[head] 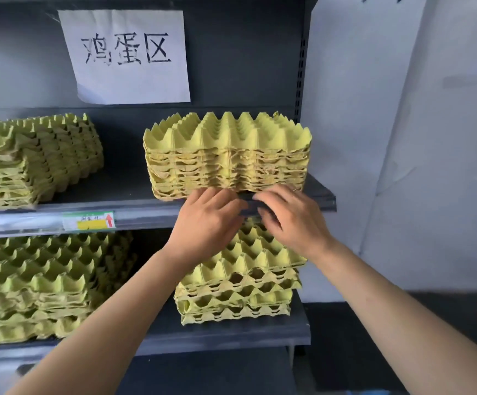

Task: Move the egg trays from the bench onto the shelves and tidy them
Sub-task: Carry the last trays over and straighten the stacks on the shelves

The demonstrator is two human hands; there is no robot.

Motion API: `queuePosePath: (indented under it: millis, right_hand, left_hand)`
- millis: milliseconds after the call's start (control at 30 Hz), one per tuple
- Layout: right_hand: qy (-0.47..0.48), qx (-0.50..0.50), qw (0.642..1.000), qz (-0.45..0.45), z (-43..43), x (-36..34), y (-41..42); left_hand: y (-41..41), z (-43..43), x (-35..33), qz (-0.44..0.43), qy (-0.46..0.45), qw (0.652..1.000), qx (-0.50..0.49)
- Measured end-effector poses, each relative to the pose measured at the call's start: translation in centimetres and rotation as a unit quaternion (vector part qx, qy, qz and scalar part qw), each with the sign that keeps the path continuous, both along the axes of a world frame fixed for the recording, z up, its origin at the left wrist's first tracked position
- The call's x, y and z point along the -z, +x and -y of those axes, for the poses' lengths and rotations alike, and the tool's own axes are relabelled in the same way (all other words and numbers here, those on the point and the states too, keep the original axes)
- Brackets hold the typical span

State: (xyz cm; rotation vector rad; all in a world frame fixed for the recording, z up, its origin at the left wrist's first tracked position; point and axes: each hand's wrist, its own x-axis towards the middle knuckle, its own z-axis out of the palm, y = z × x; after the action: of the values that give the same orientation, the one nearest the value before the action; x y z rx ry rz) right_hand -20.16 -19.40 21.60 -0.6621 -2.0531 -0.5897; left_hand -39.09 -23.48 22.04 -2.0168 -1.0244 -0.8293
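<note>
The left hand (208,220) is open, its straight fingers touching the bottom front edge of the top-right stack (228,158) of yellow-green egg trays. The right hand (294,220) sits just beside it, fingers pointing left along the front lip of the upper shelf (151,215) under the same stack and thumb below the lip. I cannot tell whether it grips anything. The two hands nearly meet at the middle of the stack's base.

That stack stands on the right part of the upper shelf, its front edge at the lip and its trays nested fairly evenly. On the same shelf, well apart to the left, is the top-left stack (32,161). A price tag (89,220) is stuck on the shelf's front rail.

Below, the lower shelf (231,332) carries a low-right stack (240,283), partly hidden by both forearms, and a low-left stack (40,286), its trays unevenly set. A paper sign (126,55) with handwritten characters hangs on the dark back panel.
</note>
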Motion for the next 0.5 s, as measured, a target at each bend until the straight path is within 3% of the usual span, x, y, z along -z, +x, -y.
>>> queuePosePath:
  millis: [133,233,367,500]
  right_hand:
    - [-0.074,-0.006,0.994,0.076,-0.3,5.0,0.4]
    - [-0.181,0.016,0.974,0.135,-0.9,8.1,0.9]
    - [-0.291,0.121,0.925,0.212,-1.5,10.3,1.3]
    - [-0.331,0.198,0.888,0.251,-2.6,11.0,0.8]
  left_hand:
    - [0.8,0.2,4.7,-0.034,-0.093,0.995,0.017]
    - [0.3,-0.4,8.0,-0.031,-0.164,0.986,-0.016]
    - [-0.8,-0.7,10.9,-0.014,-0.316,0.940,-0.129]
    - [-1.9,-1.3,12.8,-0.011,-0.375,0.904,-0.205]
